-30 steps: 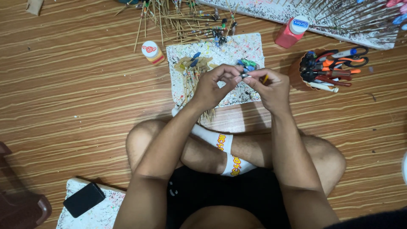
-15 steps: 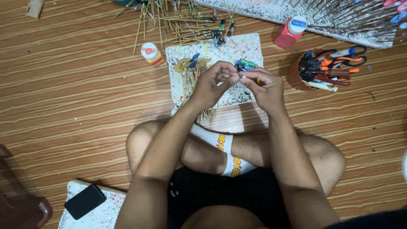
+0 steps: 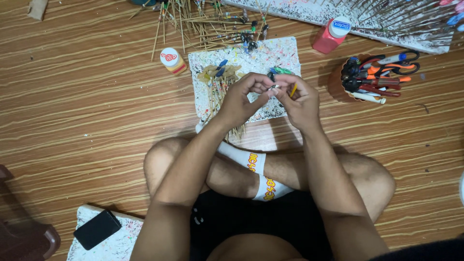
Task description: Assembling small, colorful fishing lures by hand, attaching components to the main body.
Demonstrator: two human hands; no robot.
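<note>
I sit cross-legged on a wooden floor. My left hand (image 3: 241,99) and my right hand (image 3: 300,101) meet above a paint-speckled white foam board (image 3: 256,60). Between the fingertips of both hands is a small pale piece (image 3: 274,87), too small to tell what it is. My right hand also holds a thin yellow-orange stick (image 3: 293,90). A bundle of bamboo sticks with small painted tips (image 3: 220,79) lies on the board just left of my left hand. Small green and dark pieces (image 3: 280,71) lie on the board beyond my fingers.
A small yellow glue bottle (image 3: 171,60) stands left of the board, a red bottle with a white cap (image 3: 331,35) to its right. A brown cup of scissors and pens (image 3: 372,77) sits at right. Loose sticks (image 3: 208,19) and a long stick-studded board (image 3: 386,19) lie beyond. A black phone (image 3: 97,229) is near left.
My hands have stayed together over the board, with the fingers shifting slightly around the small piece. Nothing else has moved.
</note>
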